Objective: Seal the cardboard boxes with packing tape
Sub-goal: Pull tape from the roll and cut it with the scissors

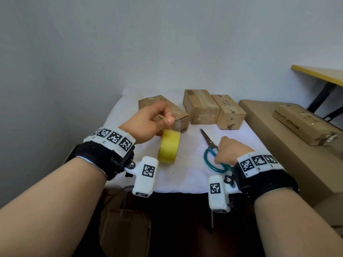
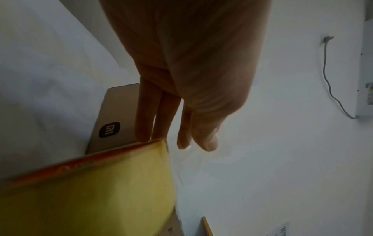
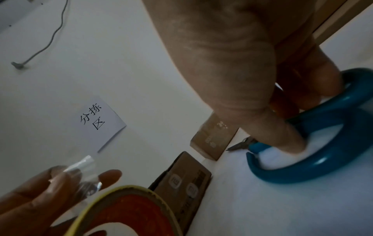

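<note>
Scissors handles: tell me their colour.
Teal blue. The scissors handles show best in the right wrist view, where the right hand has fingers through the loops.

Yellow tape roll (image 1: 169, 147) with an orange-red core, teal-handled scissors (image 1: 213, 151), plain brown cardboard boxes (image 1: 201, 106), a white cloth (image 1: 187, 175) over the surface, black-and-white checkered wristbands (image 1: 111, 137).

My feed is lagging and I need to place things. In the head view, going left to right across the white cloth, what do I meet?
Left hand pinching the tape end → yellow tape roll → scissors with the right hand on their teal handles → flat box on the side carton.
</note>
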Tool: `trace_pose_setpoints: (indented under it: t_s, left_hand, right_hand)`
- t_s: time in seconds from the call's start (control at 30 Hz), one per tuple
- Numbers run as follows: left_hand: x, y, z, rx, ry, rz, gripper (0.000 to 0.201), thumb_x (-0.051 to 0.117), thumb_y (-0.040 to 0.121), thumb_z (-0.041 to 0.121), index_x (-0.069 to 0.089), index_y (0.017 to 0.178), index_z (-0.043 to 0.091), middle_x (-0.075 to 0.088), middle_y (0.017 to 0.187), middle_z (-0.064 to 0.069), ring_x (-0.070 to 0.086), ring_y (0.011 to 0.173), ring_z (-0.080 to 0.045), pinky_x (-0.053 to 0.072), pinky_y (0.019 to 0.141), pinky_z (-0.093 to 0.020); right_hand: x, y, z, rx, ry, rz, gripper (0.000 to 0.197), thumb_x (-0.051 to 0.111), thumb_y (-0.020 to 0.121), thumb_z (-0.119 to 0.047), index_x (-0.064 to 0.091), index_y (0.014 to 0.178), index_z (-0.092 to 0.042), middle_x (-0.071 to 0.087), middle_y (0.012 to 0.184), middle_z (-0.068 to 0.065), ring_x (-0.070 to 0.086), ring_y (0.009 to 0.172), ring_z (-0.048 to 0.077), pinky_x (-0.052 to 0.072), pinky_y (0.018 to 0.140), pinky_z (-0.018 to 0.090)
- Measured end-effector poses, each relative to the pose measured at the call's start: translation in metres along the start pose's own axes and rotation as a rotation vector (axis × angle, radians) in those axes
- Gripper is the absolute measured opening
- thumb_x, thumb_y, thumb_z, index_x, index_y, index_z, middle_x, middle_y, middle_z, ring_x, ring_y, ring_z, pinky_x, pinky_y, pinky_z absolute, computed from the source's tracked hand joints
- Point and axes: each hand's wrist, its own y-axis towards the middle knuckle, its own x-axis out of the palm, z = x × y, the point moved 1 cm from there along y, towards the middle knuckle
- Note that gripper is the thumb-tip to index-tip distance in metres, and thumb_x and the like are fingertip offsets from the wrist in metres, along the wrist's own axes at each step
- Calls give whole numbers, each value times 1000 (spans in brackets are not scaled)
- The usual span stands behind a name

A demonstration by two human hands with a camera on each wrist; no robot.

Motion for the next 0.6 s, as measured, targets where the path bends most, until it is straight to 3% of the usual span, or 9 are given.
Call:
trace_pose_setpoints:
  t_s: [0.07, 0.1, 0.2, 0.3, 0.37, 0.43, 0.5, 0.6]
  left_hand:
    - [-1, 0, 0, 21, 44, -13, 21, 62, 98, 19, 55, 81, 28, 68, 112, -11, 67, 99, -37, 61, 78, -41]
    - [-1, 0, -1, 24, 61, -10, 21, 62, 98, 18, 56, 81, 28, 68, 111, -9, 67, 99, -35, 61, 77, -37]
    - [-5, 0, -2, 23, 78, 23, 18, 62, 98, 15, 55, 83, 23, 66, 106, -15, 68, 91, -30, 60, 74, -31]
    - [-11, 1, -3, 19, 70, 49, 17, 61, 98, 13, 55, 84, 20, 67, 104, -18, 70, 91, -25, 59, 72, -30]
    - [-15, 1, -3, 11, 47, 63, 17, 60, 98, 13, 54, 84, 20, 68, 105, -19, 71, 93, -27, 60, 75, -36]
    - [-19, 1, -3, 6, 39, 85, 16, 60, 98, 14, 54, 85, 19, 68, 106, -17, 72, 88, -22, 60, 75, -37]
    - [-22, -1, -4, 5, 44, 103, 14, 60, 99, 15, 54, 86, 17, 69, 104, -12, 70, 82, -13, 59, 73, -32]
    - [-27, -3, -6, -1, 82, 112, 15, 60, 99, 17, 55, 85, 19, 68, 105, -11, 70, 87, -15, 60, 77, -36]
  right_hand:
    - [0, -2, 0, -6, -6, 33, 13, 62, 90, -10, 49, 90, -7, 53, 86, 5, 56, 79, 20, 38, 52, 23]
    - [-2, -5, 0, -11, -11, 45, 15, 62, 90, -11, 48, 82, -9, 54, 84, 5, 55, 74, 18, 39, 53, 23]
    - [-10, -11, 2, 14, 29, 32, 20, 63, 86, -8, 48, 72, -9, 53, 78, 6, 53, 67, 19, 40, 54, 24]
    - [-21, -11, 9, 6, 229, 18, 22, 71, 77, -8, 52, 65, -8, 55, 70, 8, 55, 65, 24, 39, 54, 24]
    - [-29, -14, 12, -81, 468, 52, 38, 87, 79, -29, 57, 70, -7, 54, 70, 7, 54, 69, 23, 40, 61, 28]
    - [-36, -24, 11, -182, 614, 57, 54, 90, 68, -49, 64, 85, -6, 55, 77, 4, 53, 74, 19, 42, 69, 30]
    - [-43, -35, 7, -266, 555, 39, 67, 84, 54, -66, 65, 92, -14, 58, 87, 0, 54, 81, 17, 44, 76, 32]
    - [-48, -47, 1, -315, 364, -6, 72, 73, 45, -78, 63, 89, -21, 60, 90, -2, 56, 84, 16, 44, 76, 29]
